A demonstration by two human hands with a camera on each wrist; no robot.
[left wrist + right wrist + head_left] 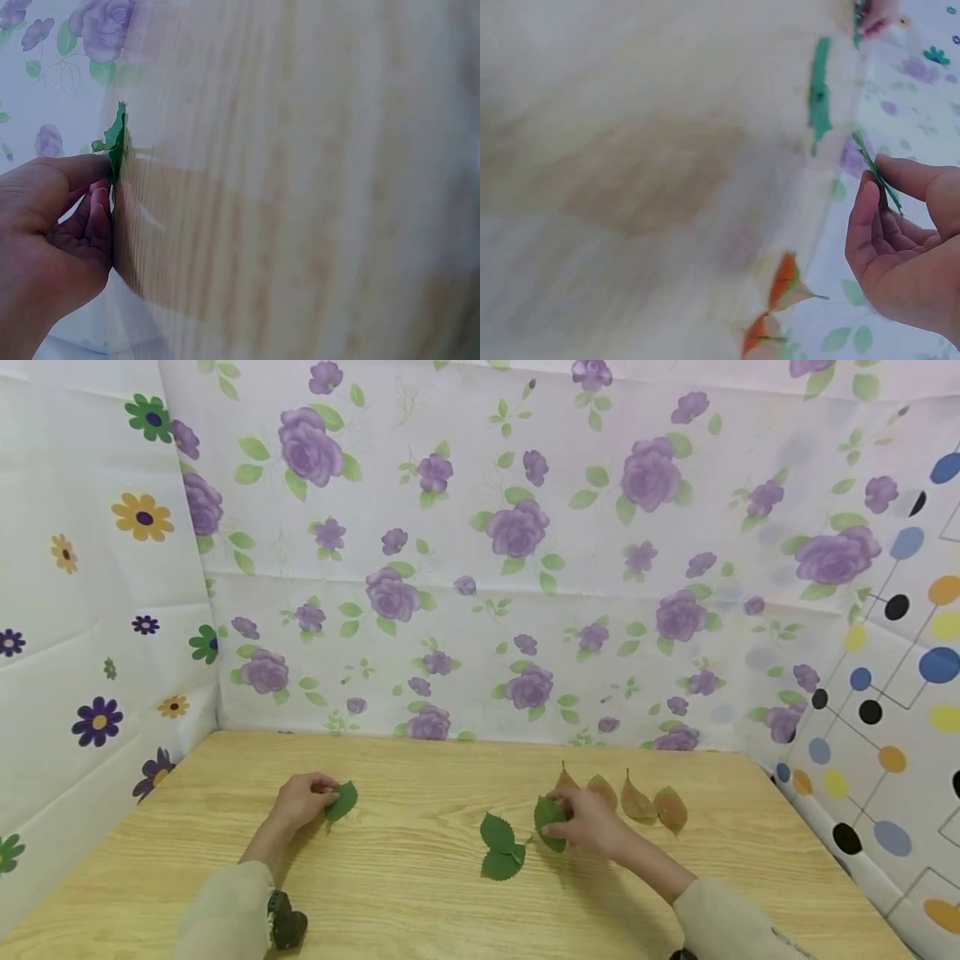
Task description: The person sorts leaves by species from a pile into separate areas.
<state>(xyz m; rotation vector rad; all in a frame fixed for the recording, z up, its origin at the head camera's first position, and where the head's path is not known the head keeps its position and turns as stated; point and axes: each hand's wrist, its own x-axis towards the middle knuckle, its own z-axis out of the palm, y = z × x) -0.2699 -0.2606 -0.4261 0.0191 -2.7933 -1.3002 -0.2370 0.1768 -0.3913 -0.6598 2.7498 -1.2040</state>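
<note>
Your left hand (303,800) pinches a single green leaf (342,801) between thumb and fingertips, low over the desk (420,777). In the left wrist view the leaf's edge shows just above the thumb, close against the wood surface; whether it touches the wood cannot be told from that blurred view.

Your right hand (588,820) grips a second green leaf (548,822), fingers curled round it. The right wrist view shows this leaf edge-on between thumb and forefinger.

Taking the second green leaf as the landmark: a pair of green leaves (501,846) lies flat on the desk just beside it, toward your left hand. On its other side, behind and beyond your right hand, a row of brown-orange leaves (645,803) lies on the desk, the nearest partly covered by your fingers. The single green leaf in your left hand is well apart from the landmark, beyond the green pair.

A flower-printed cloth (480,568) stands behind the desk.
</note>
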